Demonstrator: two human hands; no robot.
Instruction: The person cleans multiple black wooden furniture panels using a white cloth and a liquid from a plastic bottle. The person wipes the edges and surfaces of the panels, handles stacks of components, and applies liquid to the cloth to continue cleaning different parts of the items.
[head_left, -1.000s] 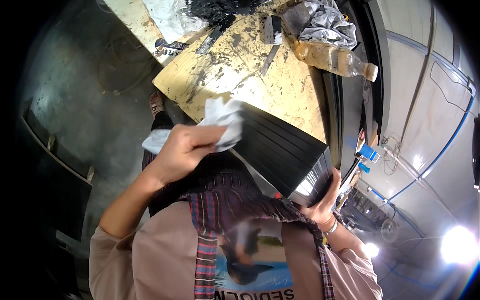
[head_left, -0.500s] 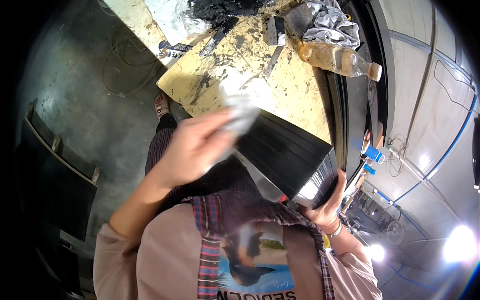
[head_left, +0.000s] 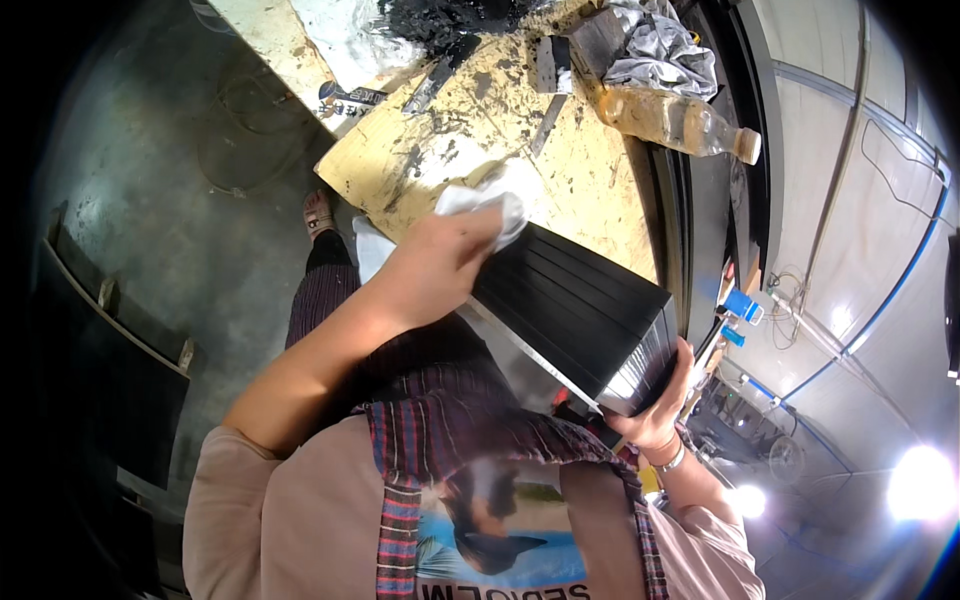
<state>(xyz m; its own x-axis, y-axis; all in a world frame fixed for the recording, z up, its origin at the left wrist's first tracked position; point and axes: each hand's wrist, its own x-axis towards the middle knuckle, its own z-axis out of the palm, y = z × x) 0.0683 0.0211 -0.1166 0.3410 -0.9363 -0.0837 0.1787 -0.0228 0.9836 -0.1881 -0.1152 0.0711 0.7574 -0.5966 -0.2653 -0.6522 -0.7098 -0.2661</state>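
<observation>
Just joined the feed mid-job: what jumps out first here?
The big black ribbed panel at centre, propped up at its lower end by the right hand. The left hand presses a white cloth onto its upper end. Behind, a paint-stained wooden board carries a lying plastic bottle.

The black ribbed panel (head_left: 575, 320) looks like smooth plastic or coated metal with a slight gloss, and its end by the right hand's fingers (head_left: 672, 385) shines like bare metal. The white rag (head_left: 480, 205) under the left hand's fingers (head_left: 470, 235) is soft crumpled cloth. Beyond these fingers, the counter (head_left: 600, 190) is rough raw wood, stained black. The bottle (head_left: 675, 120) there is clear glossy plastic. The floor (head_left: 150, 200) is matt grey concrete.
</observation>
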